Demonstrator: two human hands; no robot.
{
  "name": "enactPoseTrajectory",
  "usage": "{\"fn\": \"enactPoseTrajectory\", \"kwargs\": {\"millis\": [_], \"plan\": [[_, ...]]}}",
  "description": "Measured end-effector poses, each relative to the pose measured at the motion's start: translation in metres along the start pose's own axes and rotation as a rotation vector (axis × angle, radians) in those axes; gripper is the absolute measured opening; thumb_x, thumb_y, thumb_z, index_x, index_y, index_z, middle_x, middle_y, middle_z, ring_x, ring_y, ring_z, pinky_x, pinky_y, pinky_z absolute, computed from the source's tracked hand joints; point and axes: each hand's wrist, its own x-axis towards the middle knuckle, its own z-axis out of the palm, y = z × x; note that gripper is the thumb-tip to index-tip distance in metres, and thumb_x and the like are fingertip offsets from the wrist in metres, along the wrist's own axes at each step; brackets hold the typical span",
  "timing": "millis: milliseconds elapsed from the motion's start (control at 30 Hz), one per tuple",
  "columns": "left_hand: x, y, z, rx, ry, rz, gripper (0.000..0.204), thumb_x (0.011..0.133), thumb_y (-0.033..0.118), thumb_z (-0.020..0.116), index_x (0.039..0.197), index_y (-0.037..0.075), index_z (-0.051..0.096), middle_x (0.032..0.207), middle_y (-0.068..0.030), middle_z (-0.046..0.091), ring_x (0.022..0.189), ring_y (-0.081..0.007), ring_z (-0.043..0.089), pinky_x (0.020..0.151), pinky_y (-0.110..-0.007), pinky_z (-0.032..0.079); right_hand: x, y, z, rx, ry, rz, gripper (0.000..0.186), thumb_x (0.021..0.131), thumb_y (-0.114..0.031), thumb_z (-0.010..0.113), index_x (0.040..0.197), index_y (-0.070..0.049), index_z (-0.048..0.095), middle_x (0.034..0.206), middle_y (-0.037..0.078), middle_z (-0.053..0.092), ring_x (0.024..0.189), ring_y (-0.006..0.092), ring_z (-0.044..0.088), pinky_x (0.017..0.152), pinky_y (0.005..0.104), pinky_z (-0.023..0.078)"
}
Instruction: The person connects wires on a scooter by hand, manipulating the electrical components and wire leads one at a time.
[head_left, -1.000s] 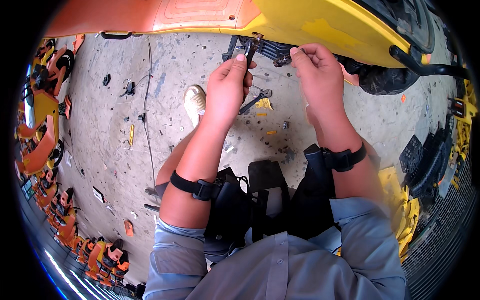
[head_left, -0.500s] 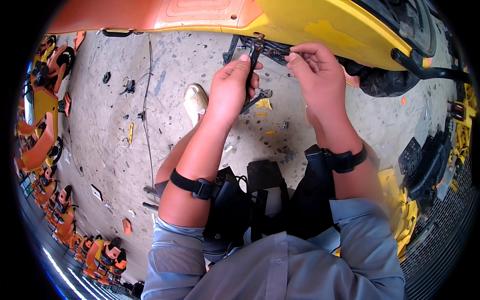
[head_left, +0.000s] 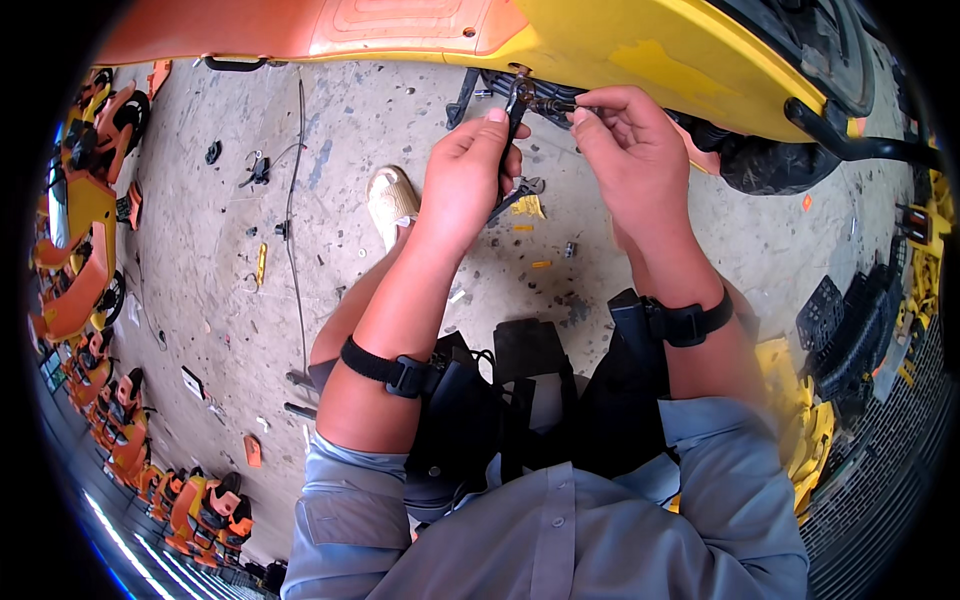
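Observation:
My left hand [head_left: 462, 178] is closed round a dark wrench [head_left: 515, 122], its head up by a rusty bracket [head_left: 523, 80] under the edge of the yellow body panel [head_left: 640, 60]. Thumb and index finger of my right hand [head_left: 640, 150] pinch the end of a thin dark rod-shaped piece [head_left: 562, 106], which points left toward the wrench head. Whether the two touch I cannot tell. Below my left fingers shows a second wrench [head_left: 528, 188], partly hidden by the hand; it looks to be lying on the floor.
An orange panel [head_left: 400, 25] adjoins the yellow one. A black curved bar [head_left: 860, 145] juts out at right. On the concrete floor [head_left: 230, 300] lie a cable [head_left: 293, 200], small parts and yellow scraps. Orange vehicles [head_left: 90, 260] line the left; black and yellow parts [head_left: 850, 320] are piled right.
My left hand and the wrench have shifted slightly right, toward the rod-shaped piece. My right hand has barely moved, and more of the piece now shows beyond its fingertips.

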Motion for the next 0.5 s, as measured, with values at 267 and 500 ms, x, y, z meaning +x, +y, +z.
{"fn": "enactPoseTrajectory", "kwargs": {"millis": [267, 500], "plan": [[-0.0009, -0.002, 0.0004, 0.003, -0.002, 0.013, 0.042, 0.107, 0.037, 0.047, 0.101, 0.002, 0.069, 0.069, 0.002, 0.055, 0.061, -0.0073, 0.046, 0.058, -0.022, 0.036, 0.0003, 0.0045, 0.0006, 0.03, 0.018, -0.072, 0.014, 0.092, -0.003, 0.067, 0.106, -0.001, 0.065, 0.09, 0.003, 0.068, 0.08, 0.007, 0.062, 0.071, 0.0229, 0.051], [-0.0021, -0.0025, 0.0004, 0.045, 0.018, 0.019, 0.04, 0.107, 0.038, 0.049, 0.101, 0.004, 0.07, 0.069, 0.004, 0.054, 0.061, -0.0057, 0.045, 0.057, -0.021, 0.036, -0.0002, 0.0055, 0.0006, 0.026, 0.033, -0.106, 0.015, 0.091, -0.007, 0.07, 0.105, -0.002, 0.067, 0.086, 0.002, 0.069, 0.076, 0.0063, 0.063, 0.068, 0.0233, 0.051]]}}
